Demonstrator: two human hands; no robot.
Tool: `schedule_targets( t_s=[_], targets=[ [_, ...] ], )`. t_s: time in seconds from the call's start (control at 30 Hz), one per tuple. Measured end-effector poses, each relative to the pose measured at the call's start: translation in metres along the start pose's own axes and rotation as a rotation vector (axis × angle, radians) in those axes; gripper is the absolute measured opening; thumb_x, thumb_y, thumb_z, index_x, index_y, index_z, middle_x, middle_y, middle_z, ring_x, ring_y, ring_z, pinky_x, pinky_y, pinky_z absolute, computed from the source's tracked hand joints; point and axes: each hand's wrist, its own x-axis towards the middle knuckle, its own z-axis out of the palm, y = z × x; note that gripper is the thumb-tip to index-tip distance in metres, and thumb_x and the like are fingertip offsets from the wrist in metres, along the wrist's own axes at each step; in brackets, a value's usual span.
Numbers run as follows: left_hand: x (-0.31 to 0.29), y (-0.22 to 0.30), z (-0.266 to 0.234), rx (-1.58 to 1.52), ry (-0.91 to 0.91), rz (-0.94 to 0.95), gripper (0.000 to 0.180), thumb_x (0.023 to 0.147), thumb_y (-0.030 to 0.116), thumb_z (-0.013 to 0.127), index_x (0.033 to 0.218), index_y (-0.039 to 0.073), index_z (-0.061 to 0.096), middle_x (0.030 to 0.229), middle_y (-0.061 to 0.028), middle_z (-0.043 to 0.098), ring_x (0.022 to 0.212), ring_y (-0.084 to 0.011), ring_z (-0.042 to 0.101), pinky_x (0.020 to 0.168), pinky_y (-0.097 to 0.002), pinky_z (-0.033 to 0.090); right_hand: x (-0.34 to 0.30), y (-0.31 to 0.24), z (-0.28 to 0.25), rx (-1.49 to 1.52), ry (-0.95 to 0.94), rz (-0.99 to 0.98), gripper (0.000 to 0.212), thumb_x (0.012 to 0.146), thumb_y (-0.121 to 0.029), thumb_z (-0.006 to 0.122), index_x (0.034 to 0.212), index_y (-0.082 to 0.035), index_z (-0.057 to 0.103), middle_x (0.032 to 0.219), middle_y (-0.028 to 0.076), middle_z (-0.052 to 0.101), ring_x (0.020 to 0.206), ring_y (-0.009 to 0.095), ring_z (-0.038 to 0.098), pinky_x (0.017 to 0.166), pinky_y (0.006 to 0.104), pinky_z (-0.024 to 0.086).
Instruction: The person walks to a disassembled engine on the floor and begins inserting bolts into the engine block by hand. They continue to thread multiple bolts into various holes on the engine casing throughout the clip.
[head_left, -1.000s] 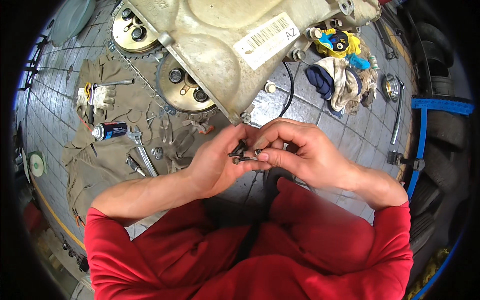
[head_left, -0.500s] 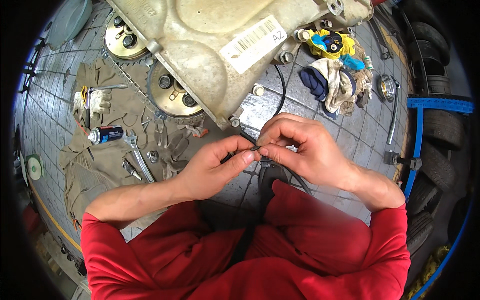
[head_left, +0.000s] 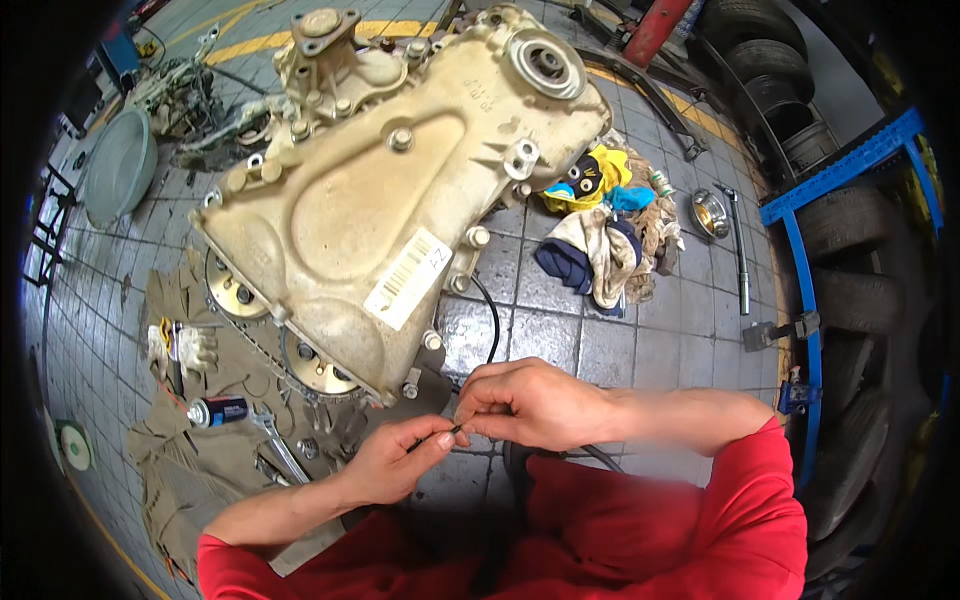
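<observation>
In front of my knees, my left hand (head_left: 388,465) and my right hand (head_left: 532,405) meet fingertip to fingertip. Both are closed in a pinch on a thin black piece (head_left: 456,431), mostly covered by my fingers, so its kind is unclear. A black cable (head_left: 493,315) curves down from the engine toward my right hand; whether it joins the piece cannot be seen. Just beyond my hands stands the engine with its dirty cast metal cover (head_left: 345,215), which bears a white barcode label (head_left: 408,280). Two round sprockets (head_left: 232,292) with a chain show at its near left end.
On a brown cloth (head_left: 185,470) at left lie a spray can (head_left: 217,411), an adjustable wrench (head_left: 279,445) and gloves (head_left: 195,350). Rags (head_left: 600,255), a metal bowl (head_left: 711,214) and a long-handled ratchet (head_left: 740,250) lie right. Tyres (head_left: 850,300) stand behind a blue frame (head_left: 803,290).
My view has tilted up, showing more of the engine and the floor behind it. Both hands keep their pinch on the thin black piece.
</observation>
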Motion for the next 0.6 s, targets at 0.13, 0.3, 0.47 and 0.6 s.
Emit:
schedule_targets(
  t_s=[0.13, 0.3, 0.47, 0.6],
  targets=[
    [0.0, 0.0, -0.002, -0.018, -0.023, 0.017, 0.027, 0.112, 0.022, 0.058, 0.121, 0.001, 0.073, 0.107, -0.005, 0.077, 0.1, -0.0107, 0.068, 0.091, -0.0285, 0.054, 0.001, 0.001, -0.002, 0.003, -0.028, 0.035, 0.011, 0.094, -0.009, 0.075, 0.102, -0.002, 0.074, 0.093, 0.013, 0.07, 0.08, 0.029, 0.074, 0.071, 0.0385, 0.058],
    [-0.003, 0.002, -0.003, 0.049, -0.001, 0.046, 0.024, 0.111, 0.019, 0.058, 0.118, 0.0, 0.072, 0.104, -0.0041, 0.075, 0.097, -0.0114, 0.068, 0.089, -0.0294, 0.054, 0.002, -0.002, 0.002, -0.014, -0.041, 0.041, 0.01, 0.096, -0.009, 0.075, 0.104, -0.003, 0.074, 0.096, 0.009, 0.072, 0.083, 0.024, 0.074, 0.074, 0.0359, 0.058],
    [-0.003, -0.002, -0.003, 0.093, 0.045, 0.091, 0.017, 0.106, 0.013, 0.06, 0.106, 0.0, 0.07, 0.082, 0.0003, 0.064, 0.077, -0.0094, 0.059, 0.069, -0.028, 0.048, -0.003, -0.011, 0.012, 0.031, -0.002, -0.06, 0.011, 0.096, -0.011, 0.075, 0.102, -0.002, 0.073, 0.093, 0.014, 0.07, 0.088, 0.033, 0.073, 0.076, 0.0402, 0.059],
    [-0.003, -0.02, -0.009, -0.327, 0.036, 0.018, 0.016, 0.103, 0.01, 0.057, 0.096, 0.001, 0.067, 0.073, 0.0014, 0.054, 0.062, -0.0067, 0.045, 0.057, -0.0251, 0.035, 0.0, -0.021, -0.013, -0.011, 0.075, -0.009, 0.017, 0.099, -0.014, 0.074, 0.113, -0.004, 0.069, 0.095, 0.013, 0.072, 0.086, 0.026, 0.075, 0.075, 0.0385, 0.06]
  ],
)
